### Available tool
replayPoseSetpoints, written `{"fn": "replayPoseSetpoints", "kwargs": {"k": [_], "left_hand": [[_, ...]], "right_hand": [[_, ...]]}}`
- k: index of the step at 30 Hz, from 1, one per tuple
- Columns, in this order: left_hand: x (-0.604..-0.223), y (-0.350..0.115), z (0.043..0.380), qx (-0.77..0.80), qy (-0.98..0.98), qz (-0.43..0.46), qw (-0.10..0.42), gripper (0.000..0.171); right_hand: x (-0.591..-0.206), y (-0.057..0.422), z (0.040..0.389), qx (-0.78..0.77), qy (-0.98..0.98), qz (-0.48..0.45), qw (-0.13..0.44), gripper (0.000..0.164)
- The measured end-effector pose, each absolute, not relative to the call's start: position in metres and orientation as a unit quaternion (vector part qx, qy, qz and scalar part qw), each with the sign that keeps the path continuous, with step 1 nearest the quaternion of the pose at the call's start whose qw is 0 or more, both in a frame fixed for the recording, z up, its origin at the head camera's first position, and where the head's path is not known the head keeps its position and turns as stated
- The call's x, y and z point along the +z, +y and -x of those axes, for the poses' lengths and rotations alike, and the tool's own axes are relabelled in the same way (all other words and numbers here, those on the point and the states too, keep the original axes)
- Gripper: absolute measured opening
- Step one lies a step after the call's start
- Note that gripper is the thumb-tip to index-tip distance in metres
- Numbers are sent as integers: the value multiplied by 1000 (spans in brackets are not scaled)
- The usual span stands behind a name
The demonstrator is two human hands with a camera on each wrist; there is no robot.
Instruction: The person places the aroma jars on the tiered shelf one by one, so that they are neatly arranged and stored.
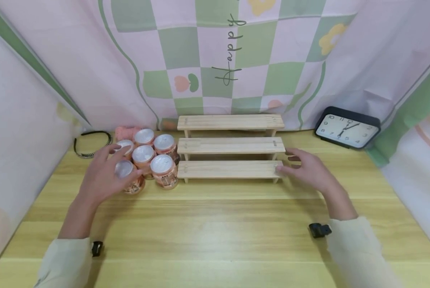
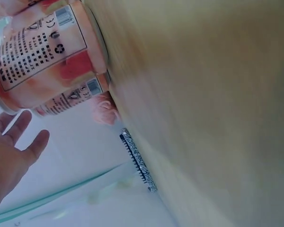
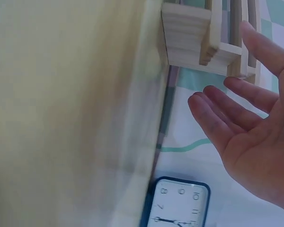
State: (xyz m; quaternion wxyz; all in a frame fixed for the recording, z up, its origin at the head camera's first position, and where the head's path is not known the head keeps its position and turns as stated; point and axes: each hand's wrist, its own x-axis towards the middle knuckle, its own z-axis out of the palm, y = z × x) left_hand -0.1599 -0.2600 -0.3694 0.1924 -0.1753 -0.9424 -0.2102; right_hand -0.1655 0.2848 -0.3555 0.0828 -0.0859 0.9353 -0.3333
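In the head view, several peach-coloured cans (image 1: 164,176) with silver lids stand in a tight group left of a three-step wooden rack (image 1: 231,146). My left hand (image 1: 103,174) hovers over the group's left side, fingers spread around the front-left can (image 1: 124,170). The left wrist view shows a printed can (image 2: 45,56) close by, with the fingers apart from its rim. At the rack's right end is my right hand (image 1: 310,168), its thumb by the lowest step and its fingers by the middle one. Its fingers are loosely extended in the right wrist view; contact there is unclear.
A black-framed clock (image 1: 346,128) leans at the back right. Behind the cans lie a pink cloth-like item (image 1: 126,133) and a black toothed headband (image 1: 92,154). A patterned curtain (image 1: 218,52) hangs along the back edge of the wooden table (image 1: 215,228).
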Motion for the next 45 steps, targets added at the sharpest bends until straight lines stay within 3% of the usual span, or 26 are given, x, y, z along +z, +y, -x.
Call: {"fn": "replayPoseSetpoints", "kwargs": {"k": [5, 15, 22, 38, 45], "left_hand": [[-374, -264, 159, -206, -942, 178, 198, 64], [-376, -271, 155, -243, -941, 175, 156, 60], [-373, -275, 157, -299, -928, 195, 103, 66], [-374, -291, 148, -471, -871, 137, -20, 61], [-375, -291, 146, -497, -859, 122, -7, 59]], "right_hand": [[-361, 286, 161, -377, 920, 65, 89, 83], [-367, 285, 158, -460, 882, 43, 89, 68], [-366, 286, 156, -474, 874, 22, 104, 62], [-371, 285, 154, -484, 867, 6, 119, 62], [-372, 286, 156, -488, 865, 6, 117, 60]]}}
